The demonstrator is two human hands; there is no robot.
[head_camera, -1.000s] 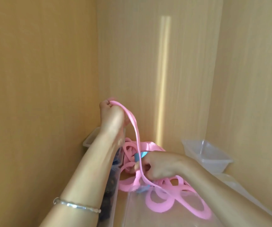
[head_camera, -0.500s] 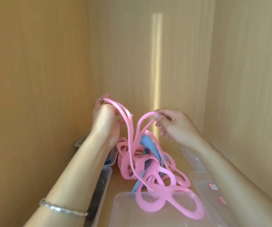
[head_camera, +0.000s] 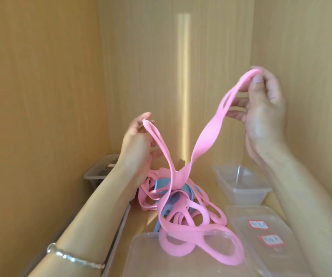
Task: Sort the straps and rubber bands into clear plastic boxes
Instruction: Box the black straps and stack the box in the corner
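"Right hand [head_camera: 265, 108] is raised close by the right wall [head_camera: 311, 76], thumb and forefinger pinching one end of a pink strap [head_camera: 207, 134], the other fingers loosely spread."

"And the left hand [head_camera: 139, 142]?"

"Lower, nearer the middle, fingers curled and pinching a ribbed pink end. Both lengths run down into the heap of straps [head_camera: 183, 208] on the shelf [head_camera: 145, 218]. I cannot tell whether it is one strap or two."

"How much room is there?"

"Not much. Wooden walls close in on the left, at the back and on the right. The heap, pink with a few blue straps [head_camera: 162, 184] in it, lies mid-shelf. An open clear box [head_camera: 241, 188] stands beside it to the right, near the wall. A flat clear lid [head_camera: 247, 216] lies in front of that box. The open air is above the heap, between the two hands."

"What can't you make out?"

"The lid's red-edged labels [head_camera: 258, 224] are too blurred to read. A near clear box [head_camera: 141, 254] is cut off by the bottom edge, with pink loops draped over its rim. The left forearm hides part of a lidded box [head_camera: 99, 170] at the back left, and its contents are unclear."
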